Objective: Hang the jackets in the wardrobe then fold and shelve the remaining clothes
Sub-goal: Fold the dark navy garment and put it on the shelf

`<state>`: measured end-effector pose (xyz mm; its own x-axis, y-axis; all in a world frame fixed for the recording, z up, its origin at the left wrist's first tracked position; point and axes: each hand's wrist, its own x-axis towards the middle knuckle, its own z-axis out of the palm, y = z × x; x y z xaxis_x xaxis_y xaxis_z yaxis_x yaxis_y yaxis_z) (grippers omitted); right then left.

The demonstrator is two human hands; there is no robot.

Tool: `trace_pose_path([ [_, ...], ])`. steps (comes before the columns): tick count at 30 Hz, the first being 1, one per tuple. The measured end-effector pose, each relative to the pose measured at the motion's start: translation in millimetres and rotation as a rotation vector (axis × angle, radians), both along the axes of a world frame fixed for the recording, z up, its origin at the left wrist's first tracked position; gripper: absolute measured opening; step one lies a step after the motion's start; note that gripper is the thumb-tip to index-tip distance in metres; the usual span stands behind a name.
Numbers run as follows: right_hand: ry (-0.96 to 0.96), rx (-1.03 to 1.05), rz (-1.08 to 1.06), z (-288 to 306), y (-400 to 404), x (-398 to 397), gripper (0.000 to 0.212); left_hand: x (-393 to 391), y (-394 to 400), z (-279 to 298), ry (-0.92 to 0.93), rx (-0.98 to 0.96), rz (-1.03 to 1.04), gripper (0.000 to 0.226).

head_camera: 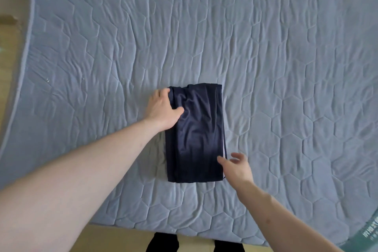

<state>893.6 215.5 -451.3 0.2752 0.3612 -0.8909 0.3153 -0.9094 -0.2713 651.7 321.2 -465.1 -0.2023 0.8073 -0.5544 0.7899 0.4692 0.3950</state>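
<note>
Right hand [237, 166] beside folded garment [196, 133], left hand [162, 108] gripping

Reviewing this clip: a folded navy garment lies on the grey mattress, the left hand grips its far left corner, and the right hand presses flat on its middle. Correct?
Not quite. In the head view the right hand is at the garment's near right edge, fingers loose, not on its middle. The rest holds: left hand, mattress.

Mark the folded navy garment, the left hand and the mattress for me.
folded navy garment [196, 135], head view, middle of its top layer.
left hand [162, 107], head view, back of the hand.
mattress [286, 57], head view, bare quilted surface.
</note>
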Motion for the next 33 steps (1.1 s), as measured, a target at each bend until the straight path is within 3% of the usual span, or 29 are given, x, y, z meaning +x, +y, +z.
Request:
trace_pose_path([
  [3,0.015,-0.080,-0.144,-19.0,-25.7,0.3,0.086,13.6,39.4,-7.6,0.090,0.026,-0.201,0.094],
  [6,0.149,-0.218,-0.208,-35.7,-39.5,-4.8,0.072,28.4,70.3,-21.5,0.140,-0.106,-0.354,0.116],
  [10,0.255,-0.169,-0.371,-58.1,-44.5,-16.4,0.058,33.6,82.0,-47.0,0.022,-0.385,-0.318,0.136],
  [13,0.241,-0.144,-0.492,-68.3,-43.0,-14.1,0.045,25.8,72.4,-58.3,-0.097,-0.399,-0.239,0.121],
  [18,0.170,-0.057,-0.606,-63.1,-37.4,18.7,0.021,-0.7,32.1,-51.4,-0.322,-0.373,0.099,0.054],
  [21,0.076,0.041,-0.641,-53.6,-26.4,41.1,0.018,-19.7,-14.7,-37.5,-0.467,-0.584,0.233,0.060],
  [23,0.035,0.109,-0.589,-49.1,-17.9,51.4,0.017,-25.7,-50.3,-31.7,-0.492,-0.765,0.201,0.063],
  [25,0.033,0.149,-0.448,-46.6,-14.3,56.1,0.032,-26.5,-84.6,-33.1,-0.489,-0.796,0.204,0.059],
  [28,0.045,0.157,-0.154,-46.4,-21.9,54.2,0.066,-19.0,-122.4,-40.4,-0.477,-0.573,0.358,0.060],
  [31,0.011,0.192,0.083,-55.3,-38.0,50.1,0.093,-5.3,-145.5,-47.5,-0.471,-0.427,0.488,0.084],
  [33,-0.005,0.202,0.104,-57.8,-46.1,47.8,0.094,1.5,-156.8,-50.7,-0.459,-0.394,0.497,0.090],
])
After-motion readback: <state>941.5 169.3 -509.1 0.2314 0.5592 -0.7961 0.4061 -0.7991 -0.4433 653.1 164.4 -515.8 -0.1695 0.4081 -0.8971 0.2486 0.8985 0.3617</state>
